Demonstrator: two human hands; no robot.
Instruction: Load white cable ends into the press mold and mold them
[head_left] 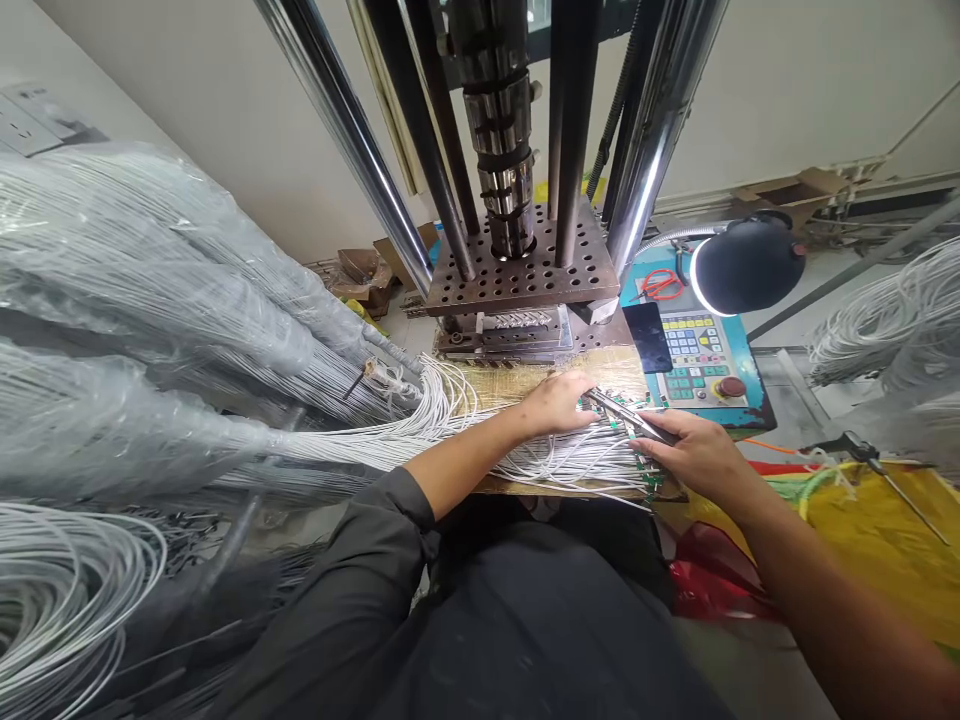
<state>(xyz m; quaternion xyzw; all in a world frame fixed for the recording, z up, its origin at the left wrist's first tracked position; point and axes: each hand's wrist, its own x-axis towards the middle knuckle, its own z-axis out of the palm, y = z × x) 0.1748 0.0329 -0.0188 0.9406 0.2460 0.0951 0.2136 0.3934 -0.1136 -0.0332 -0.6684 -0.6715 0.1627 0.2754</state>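
- R hand [697,450]: fingers closed round handle end of long metal tool [621,408], approx. over R edge of worktop [615,365].
- Tool slants up-left fm R hand toward L hand [556,402]; far end nr L fingertips. Can't tell if tip is gripping anything.
- L hand: palm down over wires, thumb & index spread w/ a gap betw. Can't tell if fingers are pinched on a wire or touching tool tip.
- White wires [555,462]: loose layer across worktop, coming in over L edge, some reaching near edge. Under L hand & forearm.
- Green pieces [651,485] at wire ends, clustered along R edge, some under/beside tool.
- Beyond far edge: press w/ perforated plate [450,287], metal block [517,345] below it.
- R of worktop: ctrl panel [694,345] w/ red-handled scissors [661,285] & dark flat device [646,338] on it; lit lamp [750,265] above.
- L of worktop: plastic-wrapped wire bundles [150,250].
- Lower R, off worktop: yellow sheet [862,540].
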